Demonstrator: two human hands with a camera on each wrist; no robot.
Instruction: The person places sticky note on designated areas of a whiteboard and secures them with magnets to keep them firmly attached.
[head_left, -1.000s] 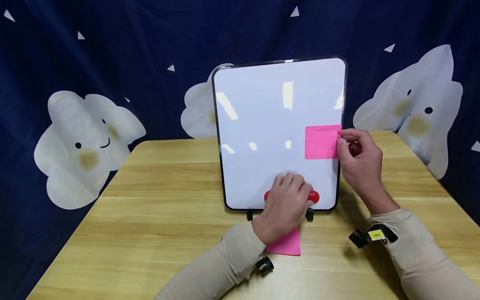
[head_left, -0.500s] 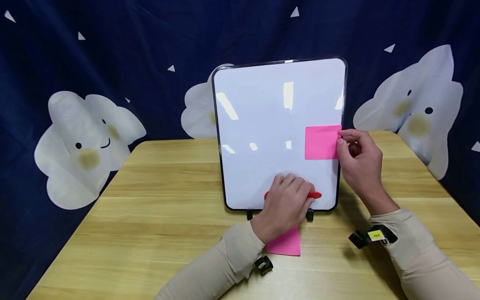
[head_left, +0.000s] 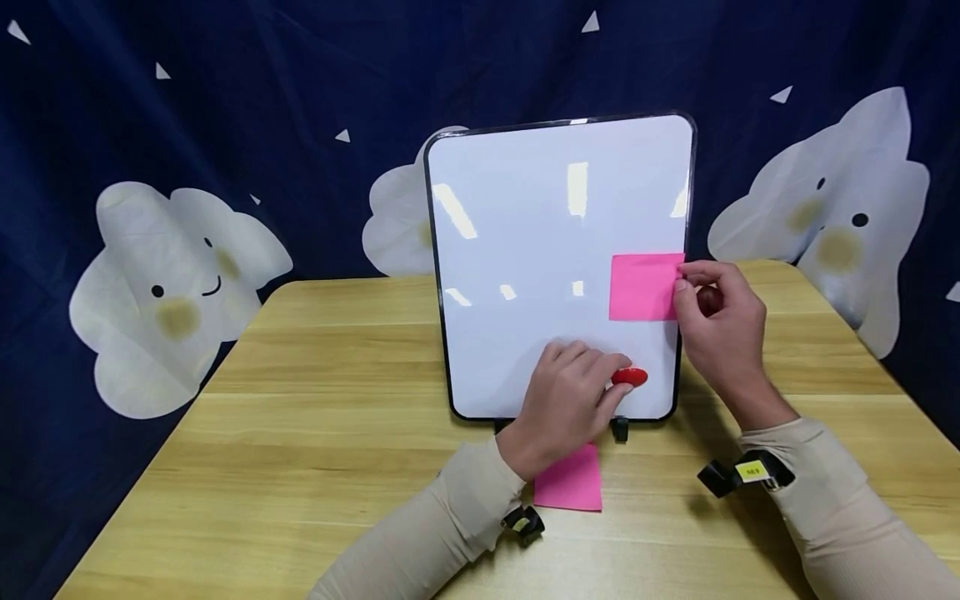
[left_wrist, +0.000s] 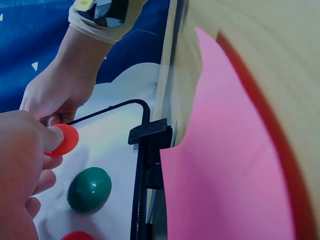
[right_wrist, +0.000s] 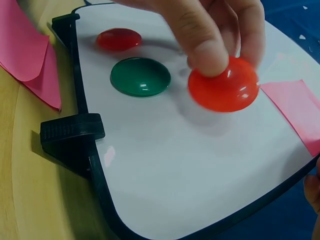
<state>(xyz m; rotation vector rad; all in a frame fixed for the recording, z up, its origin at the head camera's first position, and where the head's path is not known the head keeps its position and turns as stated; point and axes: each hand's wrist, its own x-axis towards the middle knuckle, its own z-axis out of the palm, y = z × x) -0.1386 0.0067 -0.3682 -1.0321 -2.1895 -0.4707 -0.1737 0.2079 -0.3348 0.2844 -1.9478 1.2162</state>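
Observation:
A whiteboard [head_left: 517,200] with a black rim stands on the table. Low on its right side, my left hand [head_left: 566,392] pinches a round red magnet [head_left: 630,377] between thumb and fingers; the right wrist view shows this magnet [right_wrist: 225,86] tilted, held off the board's surface. My right hand [head_left: 723,321] pinches the right edge of a pink paper square [head_left: 645,287] that lies against the board near its right rim. A green magnet [right_wrist: 140,77] and another red magnet [right_wrist: 119,39] sit on the board, hidden behind my left hand in the head view.
A second pink paper [head_left: 568,482] lies on the wooden table [head_left: 300,467] in front of the board, partly under my left wrist. Black stand feet [head_left: 619,430] hold the board's lower edge. Behind hangs a dark blue curtain [head_left: 300,75] with cloud prints.
My left hand has tipped the red magnet away from the board, then shifted it slightly upward. The pink square has slid down a touch; my right hand keeps its pinch.

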